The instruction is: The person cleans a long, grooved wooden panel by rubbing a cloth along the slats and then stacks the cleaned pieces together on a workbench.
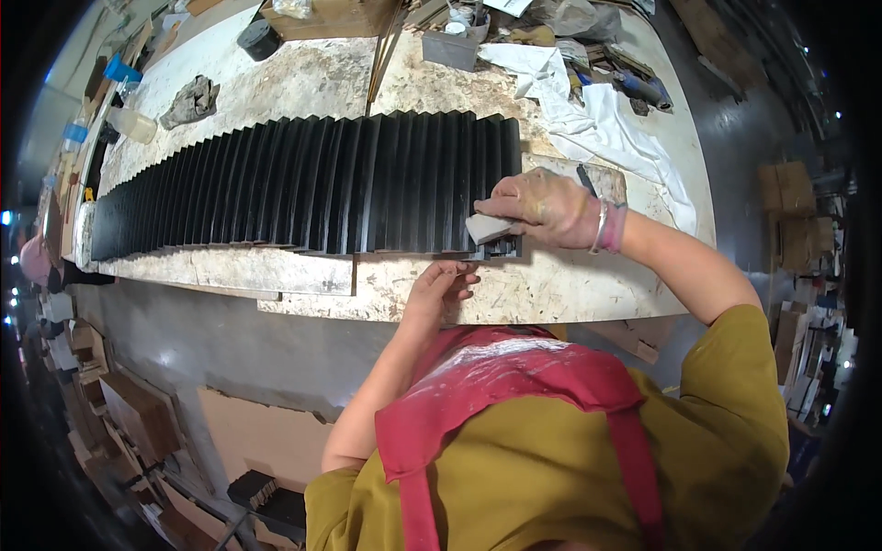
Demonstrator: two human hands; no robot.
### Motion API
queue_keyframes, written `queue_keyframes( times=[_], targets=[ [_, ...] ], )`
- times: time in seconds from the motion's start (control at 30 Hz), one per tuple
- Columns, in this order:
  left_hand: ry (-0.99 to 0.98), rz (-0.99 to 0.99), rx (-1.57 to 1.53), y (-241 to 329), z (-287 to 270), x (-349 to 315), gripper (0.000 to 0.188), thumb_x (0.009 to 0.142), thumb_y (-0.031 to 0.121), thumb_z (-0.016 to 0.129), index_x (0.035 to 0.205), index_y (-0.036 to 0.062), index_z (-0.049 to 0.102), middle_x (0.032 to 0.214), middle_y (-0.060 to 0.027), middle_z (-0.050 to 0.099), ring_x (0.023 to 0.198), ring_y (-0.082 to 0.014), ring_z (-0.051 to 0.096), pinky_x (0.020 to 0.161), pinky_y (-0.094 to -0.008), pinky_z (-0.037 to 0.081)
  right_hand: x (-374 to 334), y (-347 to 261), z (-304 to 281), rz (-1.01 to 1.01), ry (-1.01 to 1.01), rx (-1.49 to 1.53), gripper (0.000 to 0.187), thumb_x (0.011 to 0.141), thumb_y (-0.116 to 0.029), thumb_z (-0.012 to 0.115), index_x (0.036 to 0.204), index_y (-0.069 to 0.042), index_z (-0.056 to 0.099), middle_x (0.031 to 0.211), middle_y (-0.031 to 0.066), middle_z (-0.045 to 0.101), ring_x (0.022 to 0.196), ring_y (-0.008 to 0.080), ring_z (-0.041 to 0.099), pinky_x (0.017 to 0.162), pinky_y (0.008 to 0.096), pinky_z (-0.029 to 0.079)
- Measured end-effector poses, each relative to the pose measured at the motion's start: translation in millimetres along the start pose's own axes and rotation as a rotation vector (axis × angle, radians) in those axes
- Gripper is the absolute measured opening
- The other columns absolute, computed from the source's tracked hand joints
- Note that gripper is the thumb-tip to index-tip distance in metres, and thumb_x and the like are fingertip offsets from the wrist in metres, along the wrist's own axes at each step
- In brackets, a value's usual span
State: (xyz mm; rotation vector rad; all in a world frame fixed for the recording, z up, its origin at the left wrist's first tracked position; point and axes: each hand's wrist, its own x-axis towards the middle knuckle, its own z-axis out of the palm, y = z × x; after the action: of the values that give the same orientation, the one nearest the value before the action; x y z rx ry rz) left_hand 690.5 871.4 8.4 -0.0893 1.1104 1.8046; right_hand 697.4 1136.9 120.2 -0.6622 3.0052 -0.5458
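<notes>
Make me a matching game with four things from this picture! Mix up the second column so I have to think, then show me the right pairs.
Things
1. right hand
2. black strips
3. apron
4. white cloth

Clues
A. red, with white smears
B. crumpled, on the right part of the table
C. gripping a pale block
D. side by side in a long row

Right pairs
1-C
2-D
3-A
4-B
</notes>
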Motion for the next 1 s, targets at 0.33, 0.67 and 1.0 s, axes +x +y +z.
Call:
queue_keyframes(
  times=[0.33,0.67,1.0],
  targets=[
    [0.01,0.015,-0.056,-1,3,-5,0.019,0.1,0.018,0.052,0.11,0.0039,0.058,0.114,-0.0113,0.065,0.104,-0.0188,0.065,0.085,-0.0274,0.052,45,25,7,0.382,0.032,-0.131,0.045,0.088,-0.013,0.065,0.131,-0.019,0.055,0.106,0.0087,0.062,0.096,0.025,0.061,0.085,0.0371,0.052],
    [-0.043,-0.02,-0.114,-1,-2,1,0.021,0.101,0.016,0.05,0.113,0.0017,0.058,0.116,-0.0125,0.064,0.106,-0.0217,0.064,0.087,-0.0326,0.054,-21,-43,2,0.05,-0.009,-0.074,0.056,0.078,-0.016,0.074,0.131,-0.019,0.054,0.1,0.0064,0.063,0.086,0.0235,0.064,0.068,0.0371,0.056],
    [-0.057,-0.072,-0.131,8,2,3,0.021,0.101,0.016,0.049,0.112,0.0013,0.058,0.115,-0.0129,0.065,0.102,-0.0232,0.066,0.085,-0.0312,0.056,-47,-28,14,-0.005,0.145,-0.037,0.051,0.078,-0.021,0.075,0.126,-0.019,0.059,0.104,0.0043,0.065,0.089,0.0232,0.064,0.072,0.0369,0.054]
  ],
)
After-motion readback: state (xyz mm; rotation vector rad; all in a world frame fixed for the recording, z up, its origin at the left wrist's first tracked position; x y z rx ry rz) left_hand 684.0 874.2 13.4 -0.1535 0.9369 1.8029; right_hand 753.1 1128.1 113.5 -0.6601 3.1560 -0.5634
